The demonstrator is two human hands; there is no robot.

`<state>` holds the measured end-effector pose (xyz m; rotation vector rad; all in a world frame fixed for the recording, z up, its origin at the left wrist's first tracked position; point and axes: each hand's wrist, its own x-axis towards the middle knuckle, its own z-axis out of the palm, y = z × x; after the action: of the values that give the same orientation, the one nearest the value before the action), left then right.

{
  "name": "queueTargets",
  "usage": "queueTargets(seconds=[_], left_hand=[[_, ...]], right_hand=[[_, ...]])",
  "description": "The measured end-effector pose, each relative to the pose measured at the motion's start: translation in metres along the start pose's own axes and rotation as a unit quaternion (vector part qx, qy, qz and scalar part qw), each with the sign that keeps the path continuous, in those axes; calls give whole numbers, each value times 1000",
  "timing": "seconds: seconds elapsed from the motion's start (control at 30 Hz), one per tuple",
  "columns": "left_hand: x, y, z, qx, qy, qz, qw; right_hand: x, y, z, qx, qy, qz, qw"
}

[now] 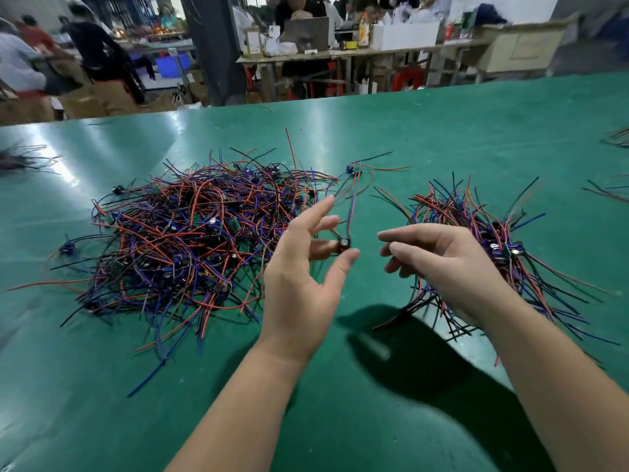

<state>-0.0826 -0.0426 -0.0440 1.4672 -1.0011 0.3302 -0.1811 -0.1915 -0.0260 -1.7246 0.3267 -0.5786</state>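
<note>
Head view: the left hand (pixel 299 267) is raised above the green table (pixel 442 131) and pinches a small wired component (pixel 343 243) between the thumb tip and a curled finger. The other fingers are spread loosely, with the index pointing up and away. The component sits at the fingertips, on the side of the left hand that faces the other hand. Its leads (pixel 352 206) rise from it, beyond the fingers, and are blurred. The right hand (pixel 446 264) is just beside the component but not touching it. Its fingers are relaxed, slightly bent and pointing toward the left hand, and it holds nothing. Outboard of the left hand lies a large tangled heap (pixel 190 240) of red, blue and black wired parts. Beyond and beneath the right hand lies a smaller pile (pixel 493 233) of the same parts, and the view does not show whether the palm touches it.
</note>
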Motion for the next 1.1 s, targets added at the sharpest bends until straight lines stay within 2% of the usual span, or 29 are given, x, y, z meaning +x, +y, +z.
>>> queueTargets(seconds=[0.07,0.13,0.3,0.4,0.47,0.53,0.6,0.7,0.73,0.8,0.87,0.97,1.03,1.1], left_hand=[[-3,0,3,-31,-24,-11,999],[-6,-3,3,-17,-57,9,998],[-7,1,4,16,-93,43,995],[-5,1,2,115,-91,45,988],[-3,1,-1,214,-118,30,969],[-3,2,0,252,-146,4,957],[-3,5,1,203,-165,-23,965],[-6,9,5,19,-191,-91,977],[-6,12,7,-33,-205,-132,969],[-8,15,8,-131,-254,-222,932],[-8,14,8,-189,-288,-288,894],[-4,12,8,-237,-241,-363,868],[-2,11,7,-278,-209,-391,852],[-2,13,7,-304,-215,-393,841]], right_hand=[[-2,-2,8,73,-37,11,997],[-5,-2,15,120,-59,23,991],[-5,-1,20,143,-60,34,987],[-3,-1,13,141,-26,36,989],[-2,-4,8,165,-12,33,986],[0,-7,2,200,12,33,979],[2,-11,-5,231,55,34,971],[5,-13,-13,246,103,37,963],[5,-12,-14,244,106,41,963],[5,-11,-13,242,97,57,964],[4,-11,-14,231,71,83,967],[0,-11,-13,187,-25,113,975],[-3,-9,-8,157,-88,115,977],[-4,-6,0,110,-120,105,981]])
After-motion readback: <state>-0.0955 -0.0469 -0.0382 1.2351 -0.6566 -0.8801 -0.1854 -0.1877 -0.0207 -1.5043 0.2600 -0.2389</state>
